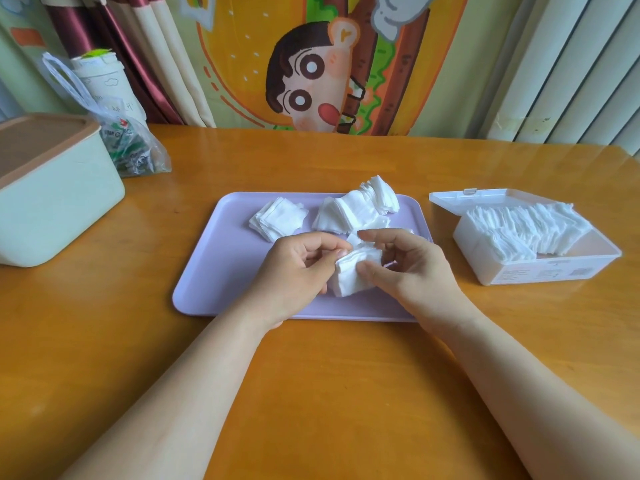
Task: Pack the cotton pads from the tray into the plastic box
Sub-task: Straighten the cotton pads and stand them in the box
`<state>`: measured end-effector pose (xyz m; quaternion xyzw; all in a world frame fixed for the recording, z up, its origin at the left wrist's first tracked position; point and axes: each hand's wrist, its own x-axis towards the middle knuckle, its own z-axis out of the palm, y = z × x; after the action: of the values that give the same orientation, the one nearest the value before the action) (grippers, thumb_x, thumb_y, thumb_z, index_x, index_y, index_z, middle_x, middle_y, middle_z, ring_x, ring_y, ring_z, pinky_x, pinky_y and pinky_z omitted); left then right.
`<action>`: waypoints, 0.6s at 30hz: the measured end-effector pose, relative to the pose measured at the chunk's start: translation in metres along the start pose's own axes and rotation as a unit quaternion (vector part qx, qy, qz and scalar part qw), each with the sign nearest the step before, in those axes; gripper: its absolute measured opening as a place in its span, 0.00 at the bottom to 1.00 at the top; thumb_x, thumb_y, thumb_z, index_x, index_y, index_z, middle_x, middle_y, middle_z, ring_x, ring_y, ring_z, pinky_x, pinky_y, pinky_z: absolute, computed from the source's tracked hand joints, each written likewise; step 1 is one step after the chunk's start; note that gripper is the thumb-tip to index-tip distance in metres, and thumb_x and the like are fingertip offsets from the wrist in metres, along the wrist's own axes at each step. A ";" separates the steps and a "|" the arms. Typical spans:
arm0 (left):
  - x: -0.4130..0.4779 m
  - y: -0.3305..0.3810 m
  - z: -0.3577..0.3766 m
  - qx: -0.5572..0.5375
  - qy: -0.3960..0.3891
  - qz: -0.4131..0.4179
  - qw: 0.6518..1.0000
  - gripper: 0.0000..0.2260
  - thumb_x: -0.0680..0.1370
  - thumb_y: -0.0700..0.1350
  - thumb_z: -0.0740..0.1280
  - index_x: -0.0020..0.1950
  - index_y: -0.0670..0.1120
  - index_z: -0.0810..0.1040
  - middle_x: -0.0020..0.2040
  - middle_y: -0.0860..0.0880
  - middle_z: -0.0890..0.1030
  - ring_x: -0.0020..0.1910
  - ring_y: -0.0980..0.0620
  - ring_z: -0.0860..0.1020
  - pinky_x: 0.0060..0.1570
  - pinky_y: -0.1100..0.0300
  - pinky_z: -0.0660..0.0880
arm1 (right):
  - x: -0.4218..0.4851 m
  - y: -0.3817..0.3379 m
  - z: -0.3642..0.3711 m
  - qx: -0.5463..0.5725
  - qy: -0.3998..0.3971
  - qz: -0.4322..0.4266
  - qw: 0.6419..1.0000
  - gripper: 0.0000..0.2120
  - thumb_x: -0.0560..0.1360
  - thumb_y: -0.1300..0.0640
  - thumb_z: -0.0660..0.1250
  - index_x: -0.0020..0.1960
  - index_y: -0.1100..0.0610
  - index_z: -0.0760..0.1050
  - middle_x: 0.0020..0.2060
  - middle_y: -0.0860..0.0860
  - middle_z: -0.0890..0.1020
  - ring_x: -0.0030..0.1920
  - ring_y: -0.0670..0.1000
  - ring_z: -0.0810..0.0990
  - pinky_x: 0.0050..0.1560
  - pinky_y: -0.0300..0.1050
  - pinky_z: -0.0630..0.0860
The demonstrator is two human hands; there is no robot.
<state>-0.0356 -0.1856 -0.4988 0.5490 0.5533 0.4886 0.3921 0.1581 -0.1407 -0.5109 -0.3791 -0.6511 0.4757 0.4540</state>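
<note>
A lilac tray (214,271) lies mid-table. On it sit a small pile of white cotton pads (277,220) at the back left and a bigger fanned pile (360,206) at the back right. Over the tray's front, my left hand (298,271) and my right hand (412,265) both pinch a small stack of cotton pads (349,275) between them. To the right stands the open white plastic box (554,271), its lid flipped back, with rows of pads (526,230) inside.
A pale green bin with a brown lid (52,202) stands at the left edge. Behind it are a clear plastic bag of packets (135,150) and a paper cup (100,81). Curtains hang behind the orange wooden table (329,375).
</note>
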 end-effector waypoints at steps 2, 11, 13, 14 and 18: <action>0.001 0.001 -0.001 -0.017 0.000 -0.006 1.000 0.08 0.84 0.40 0.67 0.56 0.49 0.86 0.37 0.42 0.83 0.29 0.53 0.74 0.35 0.64 0.74 | -0.001 0.000 0.001 -0.045 -0.013 -0.027 0.999 0.11 0.74 0.60 0.75 0.55 0.52 0.85 0.51 0.54 0.82 0.50 0.55 0.80 0.51 0.52 0.78; 0.005 0.004 -0.006 -0.127 -0.002 -0.102 0.987 0.10 0.86 0.43 0.63 0.57 0.45 0.84 0.39 0.47 0.83 0.24 0.50 0.73 0.23 0.65 0.55 | 0.001 -0.004 -0.004 0.073 -0.024 0.011 0.997 0.06 0.81 0.66 0.69 0.55 0.69 0.78 0.46 0.59 0.85 0.44 0.52 0.82 0.45 0.42 0.79; 0.004 0.004 -0.005 -0.105 -0.012 -0.097 0.990 0.08 0.84 0.41 0.66 0.59 0.44 0.84 0.37 0.49 0.82 0.26 0.50 0.75 0.24 0.64 0.57 | 0.001 -0.006 -0.003 0.068 -0.024 0.015 0.997 0.05 0.81 0.65 0.69 0.54 0.68 0.79 0.47 0.59 0.85 0.45 0.52 0.82 0.45 0.41 0.79; 0.003 0.004 -0.005 -0.093 -0.014 -0.096 0.991 0.08 0.84 0.40 0.66 0.60 0.44 0.84 0.37 0.49 0.82 0.27 0.50 0.75 0.24 0.64 0.58 | 0.001 -0.007 -0.003 0.066 -0.023 0.018 0.997 0.05 0.81 0.65 0.69 0.54 0.67 0.80 0.47 0.60 0.85 0.45 0.52 0.82 0.45 0.41 0.79; 0.004 0.003 -0.005 -0.079 -0.006 -0.086 0.993 0.08 0.84 0.42 0.67 0.61 0.45 0.83 0.39 0.49 0.83 0.29 0.49 0.77 0.25 0.64 0.61 | 0.001 -0.005 -0.002 0.063 0.008 0.032 0.997 0.05 0.79 0.61 0.74 0.51 0.63 0.83 0.48 0.61 0.87 0.46 0.53 0.84 0.50 0.50 0.79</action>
<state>-0.0401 -0.1828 -0.4948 0.4695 0.5558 0.4915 0.4786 0.1595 -0.1407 -0.5052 -0.3739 -0.6034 0.5269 0.4674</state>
